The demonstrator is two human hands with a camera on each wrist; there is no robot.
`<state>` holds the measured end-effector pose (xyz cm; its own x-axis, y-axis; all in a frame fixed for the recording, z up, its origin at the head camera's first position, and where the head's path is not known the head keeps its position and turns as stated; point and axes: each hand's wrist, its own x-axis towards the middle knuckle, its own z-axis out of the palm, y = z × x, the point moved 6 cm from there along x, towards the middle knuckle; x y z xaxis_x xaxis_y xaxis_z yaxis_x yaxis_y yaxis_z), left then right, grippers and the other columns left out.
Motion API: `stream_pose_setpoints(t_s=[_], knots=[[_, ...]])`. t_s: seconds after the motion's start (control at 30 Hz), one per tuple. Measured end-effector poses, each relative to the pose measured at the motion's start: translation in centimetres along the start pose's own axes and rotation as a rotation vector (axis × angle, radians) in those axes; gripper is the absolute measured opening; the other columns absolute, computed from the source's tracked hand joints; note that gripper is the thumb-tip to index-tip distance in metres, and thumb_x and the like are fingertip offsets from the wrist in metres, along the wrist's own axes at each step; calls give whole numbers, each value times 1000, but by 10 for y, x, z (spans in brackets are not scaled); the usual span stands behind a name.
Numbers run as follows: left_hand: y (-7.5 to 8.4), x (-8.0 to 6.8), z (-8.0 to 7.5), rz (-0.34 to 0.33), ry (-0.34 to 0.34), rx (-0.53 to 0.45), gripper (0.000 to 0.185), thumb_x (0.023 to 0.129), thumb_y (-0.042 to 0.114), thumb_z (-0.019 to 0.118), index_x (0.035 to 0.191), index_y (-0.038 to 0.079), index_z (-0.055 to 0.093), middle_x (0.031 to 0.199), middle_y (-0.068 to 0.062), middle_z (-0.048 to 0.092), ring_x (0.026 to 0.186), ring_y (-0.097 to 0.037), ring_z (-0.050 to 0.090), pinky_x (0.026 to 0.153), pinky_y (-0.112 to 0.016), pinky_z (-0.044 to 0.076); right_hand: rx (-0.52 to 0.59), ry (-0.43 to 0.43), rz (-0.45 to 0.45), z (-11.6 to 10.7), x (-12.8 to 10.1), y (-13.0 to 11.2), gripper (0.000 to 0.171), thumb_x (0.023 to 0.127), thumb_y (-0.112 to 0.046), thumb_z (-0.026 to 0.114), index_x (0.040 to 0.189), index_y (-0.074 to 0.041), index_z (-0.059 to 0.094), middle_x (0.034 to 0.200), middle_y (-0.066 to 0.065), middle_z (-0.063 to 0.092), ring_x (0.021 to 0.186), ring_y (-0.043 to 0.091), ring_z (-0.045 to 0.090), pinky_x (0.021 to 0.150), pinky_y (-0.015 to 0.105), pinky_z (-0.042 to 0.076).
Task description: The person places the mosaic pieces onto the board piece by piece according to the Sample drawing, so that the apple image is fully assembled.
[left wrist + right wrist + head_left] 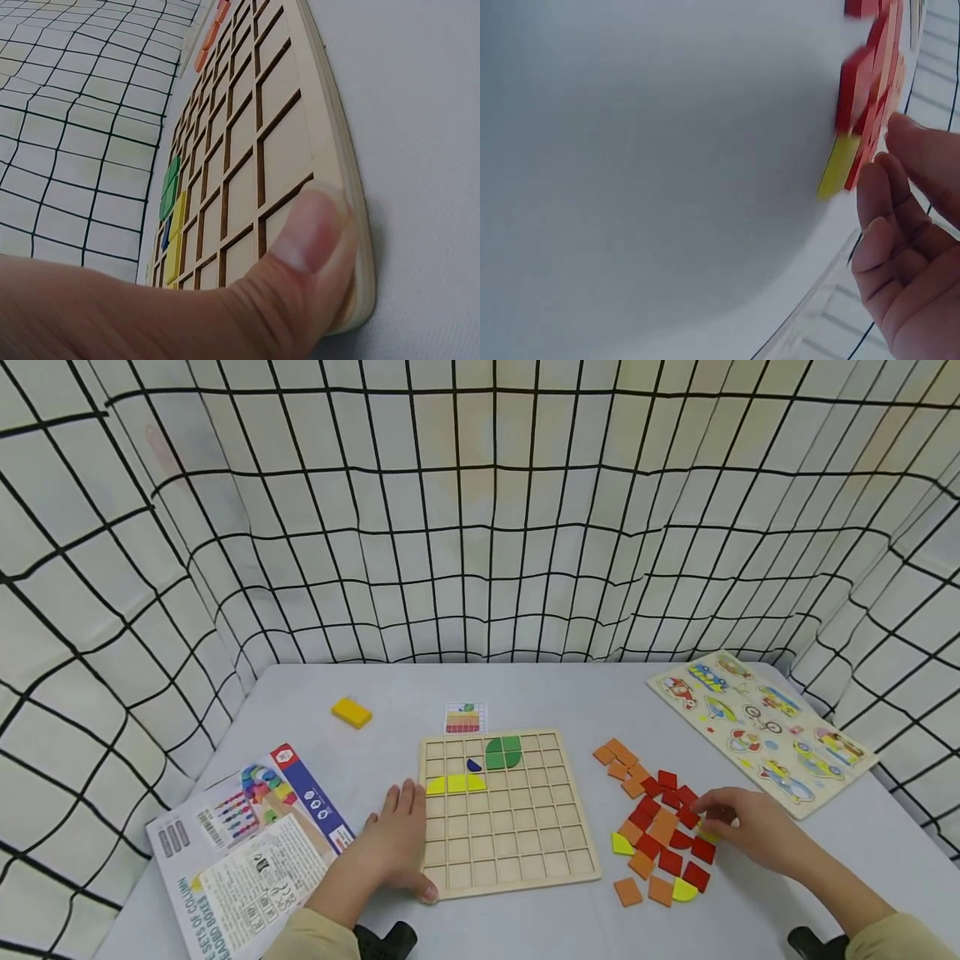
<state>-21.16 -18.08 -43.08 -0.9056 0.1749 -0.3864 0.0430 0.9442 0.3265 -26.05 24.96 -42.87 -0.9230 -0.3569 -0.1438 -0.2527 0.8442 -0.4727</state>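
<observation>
A wooden grid board (517, 843) lies in the middle of the table. It holds green tiles (502, 752), a small blue tile (473, 766) and a row of yellow tiles (455, 784). My left hand (401, 831) lies flat against the board's left edge. Its thumb (307, 255) presses on the near corner of the board (330, 150). My right hand (738, 831) reaches into a loose pile of red, orange and yellow tiles (660, 835), fingertips touching a red one. In the right wrist view the fingers (889, 217) are relaxed beside red tiles (855, 82) and a yellow tile (838, 166).
A small pattern card (466, 717) lies behind the board and a yellow block (352, 712) sits to its left. A printed booklet (247, 852) lies at the near left. A vehicle puzzle board (761, 731) is at the far right. Black-gridded white walls enclose the table.
</observation>
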Motion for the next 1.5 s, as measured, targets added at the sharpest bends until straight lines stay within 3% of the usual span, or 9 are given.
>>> stream_pose_setpoints(t_s=[0.2,0.3,0.43,0.57,0.87,1.03,1.17,1.3,1.5], knots=[[-3,-1,0,-7,11,-1,136,57,37,100,155,-16,21,164,-38,14,153,-57,12,115,-75,25,85,-129,-167,28,10,-50,24,91,-25,78,112,-17,73,102,-10,69,86,0,56,74,17,54],[-4,0,1,-3,16,4,136,58,38,100,155,-16,21,164,-38,14,152,-57,12,114,-75,26,47,-156,-233,39,15,-74,26,89,-29,80,111,-17,73,99,-12,67,84,-1,54,72,17,53],[-3,1,2,10,19,6,136,58,39,100,155,-16,21,164,-38,14,152,-58,13,114,-75,26,-61,-129,-203,46,20,-88,29,84,-32,84,107,-19,72,91,-14,60,76,1,48,64,19,47],[-2,0,1,14,18,1,136,57,38,100,155,-16,21,164,-38,14,152,-58,12,114,-75,26,-95,-113,-156,49,22,-91,25,82,-29,86,102,-22,71,93,-13,59,79,4,48,67,19,47],[-2,0,0,17,20,-13,136,57,36,100,155,-15,22,165,-37,14,153,-57,12,115,-75,25,146,-219,-208,52,23,-94,18,89,-13,79,95,-21,65,90,-10,62,82,5,53,71,18,51],[-2,-1,0,16,24,-11,135,57,36,100,155,-15,23,164,-37,15,153,-57,13,114,-75,26,152,-196,-263,40,30,-101,13,93,-10,74,98,-22,69,96,-12,67,88,3,58,81,19,55],[-2,-1,-1,9,17,-8,134,58,36,100,155,-15,23,165,-37,15,153,-57,13,115,-75,26,212,-145,-311,35,44,-117,11,97,-4,66,106,-11,69,102,-3,67,88,8,65,77,21,57],[-2,-2,0,3,3,-19,134,59,35,100,156,-14,22,165,-36,13,153,-56,11,116,-75,24,284,-124,-250,40,66,-137,13,97,-5,66,110,-4,67,101,5,64,78,14,68,68,23,57],[-2,-1,1,1,5,-8,134,59,36,100,156,-14,22,166,-35,14,154,-56,11,116,-74,25,261,-97,-194,56,105,-165,10,91,-8,76,98,-8,68,89,1,66,71,12,66,65,23,56]])
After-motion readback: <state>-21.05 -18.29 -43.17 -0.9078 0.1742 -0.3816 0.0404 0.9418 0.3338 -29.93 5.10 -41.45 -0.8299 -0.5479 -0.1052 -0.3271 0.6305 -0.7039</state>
